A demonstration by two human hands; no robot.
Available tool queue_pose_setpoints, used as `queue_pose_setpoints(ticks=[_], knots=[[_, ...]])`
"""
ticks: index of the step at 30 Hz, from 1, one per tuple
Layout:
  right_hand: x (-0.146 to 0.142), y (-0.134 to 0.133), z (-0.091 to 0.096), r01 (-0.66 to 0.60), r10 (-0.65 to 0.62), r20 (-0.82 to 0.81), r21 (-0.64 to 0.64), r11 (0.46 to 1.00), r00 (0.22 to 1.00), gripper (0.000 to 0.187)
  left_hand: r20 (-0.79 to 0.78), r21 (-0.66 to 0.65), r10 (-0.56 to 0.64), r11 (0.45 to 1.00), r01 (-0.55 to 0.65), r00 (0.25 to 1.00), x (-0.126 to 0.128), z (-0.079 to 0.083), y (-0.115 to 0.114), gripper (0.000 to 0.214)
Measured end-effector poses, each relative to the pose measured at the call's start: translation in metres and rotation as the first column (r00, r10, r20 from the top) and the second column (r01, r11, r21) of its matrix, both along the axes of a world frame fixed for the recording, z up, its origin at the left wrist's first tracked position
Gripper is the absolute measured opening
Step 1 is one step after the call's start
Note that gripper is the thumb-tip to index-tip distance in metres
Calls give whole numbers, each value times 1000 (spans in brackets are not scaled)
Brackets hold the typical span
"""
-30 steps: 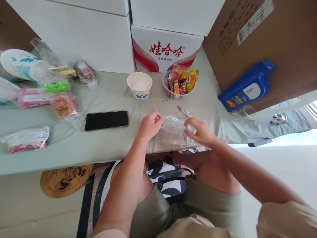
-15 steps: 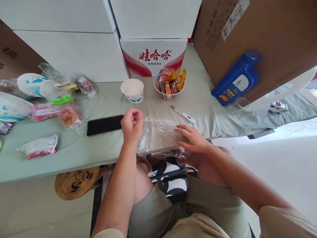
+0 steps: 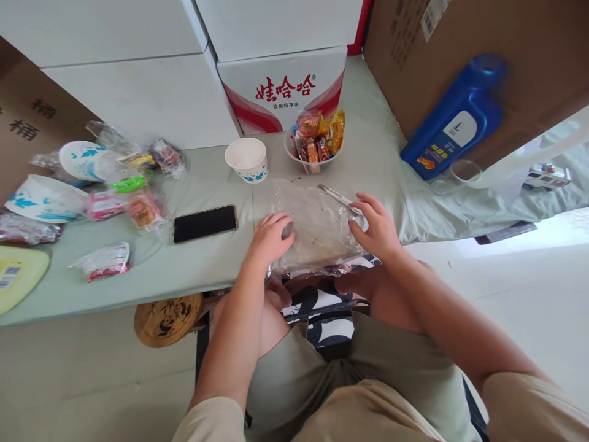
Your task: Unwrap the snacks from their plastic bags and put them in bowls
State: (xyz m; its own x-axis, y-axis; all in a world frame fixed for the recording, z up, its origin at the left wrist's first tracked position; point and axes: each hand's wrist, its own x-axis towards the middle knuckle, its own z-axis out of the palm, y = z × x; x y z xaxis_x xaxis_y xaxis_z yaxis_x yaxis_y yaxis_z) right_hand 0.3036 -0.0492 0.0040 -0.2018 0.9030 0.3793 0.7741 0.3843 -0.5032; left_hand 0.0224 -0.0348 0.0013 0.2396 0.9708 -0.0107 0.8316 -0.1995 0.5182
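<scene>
Clear, crinkled plastic film (image 3: 317, 221) lies spread between our half-open left fingers (image 3: 278, 221) and wider-parted right fingers (image 3: 368, 201), both empty, resting at its edges.

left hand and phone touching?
Apart. The head view shows a strip of green cloth between the left hand and the near end of the phone.

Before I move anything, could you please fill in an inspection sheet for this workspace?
Surface: pale cloth, creased at right.
Job's things: clear plastic, spread and wrinkled; knife at its right side.
Clutter: phone, upright paper cup, snack bowl, blue bottle.
Grips: left hand open, at the plastic's left edge; right hand open, overlapping the knife's handle, contact unclear.
Cables: nothing seen.
Surroundings: white boxes behind, brown carton right, wooden stool below.
</scene>
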Motion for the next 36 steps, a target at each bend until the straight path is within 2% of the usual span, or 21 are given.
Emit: queue_pose_setpoints(ticks=[2,4,6,8,9,11,13,15,17,19,21,23,25,30,33,36], knots=[[-5,-11,1,-194,196,62,-32,980,979,32,-17,16,78,997,-78,997,0,-3,2,37],[-12,-20,-1,-379,398,159,-134,915,904,42,-21,25,167,986,-167,986,-2,-5,7,38],[-17,-24,-7,-441,490,244,-230,868,837,60,11,34,221,975,-222,975,-7,-5,13,40],[-19,-23,-14,-428,497,278,-274,861,822,69,75,65,248,965,-253,966,-13,1,14,39],[-18,-21,-17,-423,493,268,-280,862,828,66,113,94,247,962,-258,962,-15,6,11,36],[-15,-16,-19,-436,492,201,-267,859,847,44,169,147,171,969,-196,971,-17,18,-1,30],[-12,-13,-16,-463,493,90,-231,856,866,22,173,141,-12,990,-13,985,-14,29,-20,32],[-10,-11,-10,-463,464,-43,-197,864,885,19,144,45,-204,979,199,968,-8,34,-39,46],[-9,-11,-3,-401,375,-161,-187,897,913,18,152,-45,-253,964,262,956,-2,33,-49,38],[-8,-9,2,-292,244,-236,-192,937,940,18,227,-85,-160,979,183,961,-2,29,-47,17],[-6,-7,4,-206,148,-274,-195,959,950,19,363,-101,-1,994,40,932,-8,26,-38,16],[-3,-5,3,-159,90,-320,-197,967,943,15,504,-117,136,989,-89,853,-19,24,-27,15],[2,-2,2,-95,6,-391,-210,973,921,11,587,-132,217,976,-173,780,-30,23,-20,16],[11,5,5,85,-257,-520,-331,940,815,22,599,-150,298,953,-261,743,-36,16,-13,24],[11,11,8,133,-297,-539,-322,937,788,29,697,-114,313,936,-332,645,-26,11,-7,31],[9,13,9,148,-292,-542,-294,944,788,33,759,-145,357,908,-393,545,-15,8,1,35]])
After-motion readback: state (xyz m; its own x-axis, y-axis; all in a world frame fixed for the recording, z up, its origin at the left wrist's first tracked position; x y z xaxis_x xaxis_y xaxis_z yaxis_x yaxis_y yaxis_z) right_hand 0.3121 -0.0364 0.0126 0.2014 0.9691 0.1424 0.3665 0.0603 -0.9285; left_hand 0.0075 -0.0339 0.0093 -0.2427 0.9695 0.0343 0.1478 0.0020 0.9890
